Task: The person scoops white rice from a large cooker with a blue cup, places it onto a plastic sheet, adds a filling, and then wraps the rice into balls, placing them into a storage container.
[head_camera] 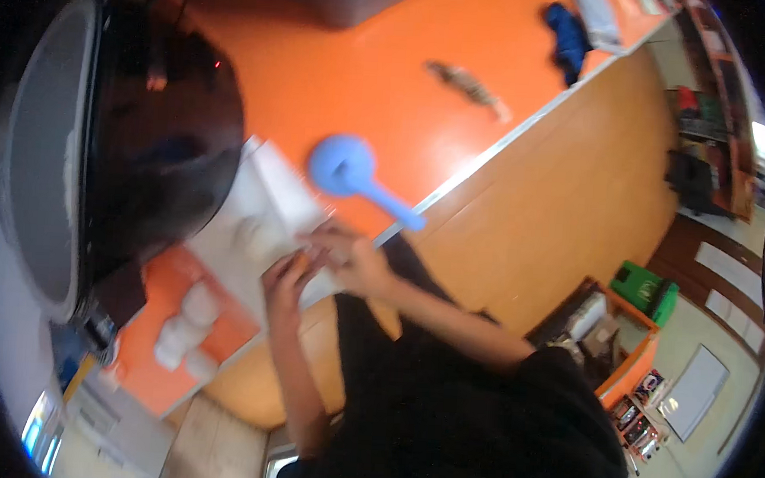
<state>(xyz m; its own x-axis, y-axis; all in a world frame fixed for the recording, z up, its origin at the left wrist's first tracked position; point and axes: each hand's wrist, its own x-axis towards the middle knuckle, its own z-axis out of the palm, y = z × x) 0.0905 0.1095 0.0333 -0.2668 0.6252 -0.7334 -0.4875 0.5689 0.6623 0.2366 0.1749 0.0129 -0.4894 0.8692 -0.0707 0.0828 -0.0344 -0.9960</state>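
Both bare hands meet over the near edge of a white tray or open box (275,175) on the orange table. My left hand (286,279) has bent fingers, with a small orange patch between them. My right hand (352,257) reaches in from the right, its fingertips at those of the left. Blur hides whether anything small is pinched there. Just beyond the fingers, a pale rounded thing (253,235) lies in the tray. A blue ladle-like thing (344,165) with a round head rests past my right hand, its handle reaching the table edge.
On the left stands a large glossy black device (167,137) with a red light. Several white round lumps (190,323) sit on the orange table (389,103) below it. A patterned slim object (465,84) and dark blue cloth-like item (567,41) lie farther off.
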